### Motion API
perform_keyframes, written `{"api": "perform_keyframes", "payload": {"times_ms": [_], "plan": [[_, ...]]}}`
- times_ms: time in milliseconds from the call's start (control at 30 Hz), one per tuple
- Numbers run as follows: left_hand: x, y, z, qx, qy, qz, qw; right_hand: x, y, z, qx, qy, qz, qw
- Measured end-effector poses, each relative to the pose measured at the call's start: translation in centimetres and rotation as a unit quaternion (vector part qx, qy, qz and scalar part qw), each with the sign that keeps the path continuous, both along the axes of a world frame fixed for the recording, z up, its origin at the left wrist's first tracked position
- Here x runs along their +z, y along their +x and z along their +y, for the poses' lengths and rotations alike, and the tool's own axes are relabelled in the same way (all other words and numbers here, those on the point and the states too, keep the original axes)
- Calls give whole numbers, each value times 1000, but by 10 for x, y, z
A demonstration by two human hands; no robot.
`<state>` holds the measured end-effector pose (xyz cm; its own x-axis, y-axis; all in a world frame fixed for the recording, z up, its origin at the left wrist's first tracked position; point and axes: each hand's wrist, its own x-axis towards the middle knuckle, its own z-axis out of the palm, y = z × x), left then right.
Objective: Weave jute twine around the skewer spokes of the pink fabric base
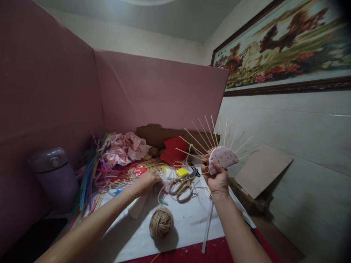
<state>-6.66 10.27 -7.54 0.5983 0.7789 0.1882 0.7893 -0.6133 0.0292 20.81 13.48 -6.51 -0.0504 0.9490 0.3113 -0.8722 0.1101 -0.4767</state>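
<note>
Above the desk, our right hand holds up a dotted fabric fan with thin sticks spreading from it, its grip pinching the fan's lower edge. Our left hand rests among the clutter near the scissors; we cannot tell its grip. A twine ball sits near us.
</note>
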Motion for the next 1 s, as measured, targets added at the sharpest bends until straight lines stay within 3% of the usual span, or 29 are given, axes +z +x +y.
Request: {"api": "perform_keyframes", "payload": {"times_ms": [233,333,400,567,700,833,1000], "plan": [[23,-27,22,95,83,0,992,1,0,0,1,0,11,1000],[24,-33,22,122,103,4,987,0,0,0,3,-6,14,1000],[17,-30,15,102,88,16,991,0,0,1,3,-6,16,1000],[-6,-14,-3,-13,7,29,999,-1,0,1,26,-2,34,999],[-16,-6,-5,-13,13,17,1000,-1,-1,0,17,-5,18,1000],[-9,-5,-6,-23,40,23,999,0,-1,0,3,-11,4,1000],[15,-6,-12,-57,86,63,993,-1,-2,1,3,-19,16,1000]]}}
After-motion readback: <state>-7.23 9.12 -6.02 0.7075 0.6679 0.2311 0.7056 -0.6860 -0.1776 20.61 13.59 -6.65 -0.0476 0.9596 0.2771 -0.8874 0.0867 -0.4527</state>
